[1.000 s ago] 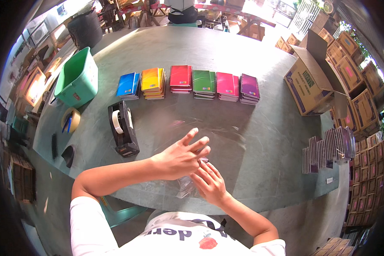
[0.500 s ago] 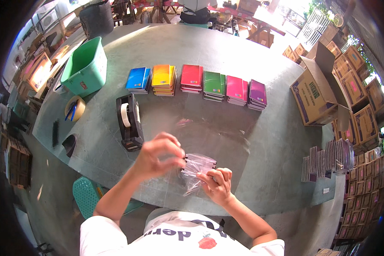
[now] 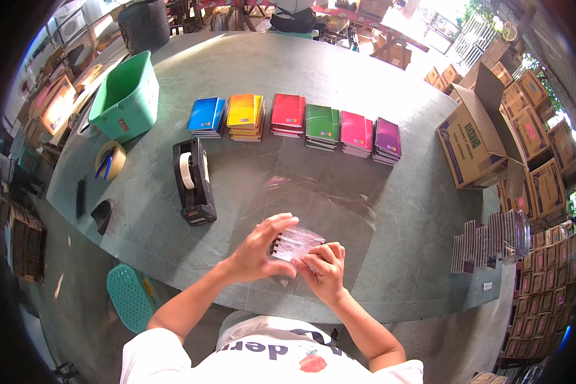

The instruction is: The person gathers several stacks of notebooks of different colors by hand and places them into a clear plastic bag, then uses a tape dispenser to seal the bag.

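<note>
Both hands meet over the near edge of the grey-green table (image 3: 390, 217). My left hand (image 3: 257, 251) and my right hand (image 3: 327, 269) hold a small spiral notebook in a clear plastic wrap (image 3: 296, 243), fingers pressed on its sides. A black tape dispenser (image 3: 194, 182) with a white roll stands to the left of my hands. Along the far half of the table lies a row of notebook stacks: blue (image 3: 205, 116), orange (image 3: 244, 116), red (image 3: 288, 114), green (image 3: 322, 126), pink (image 3: 354, 133) and purple (image 3: 387, 139).
A green plastic bin (image 3: 125, 97) sits at the table's far left, with a tape roll (image 3: 109, 159) near it. An open cardboard box (image 3: 477, 141) stands at the right. Wrapped notebooks (image 3: 489, 240) stand packed at the right edge. A teal stool (image 3: 132, 296) is below left.
My left hand has drawn back from an outstretched reach and closed onto the wrapped notebook together with my right hand. The view has shifted closer to the table.
</note>
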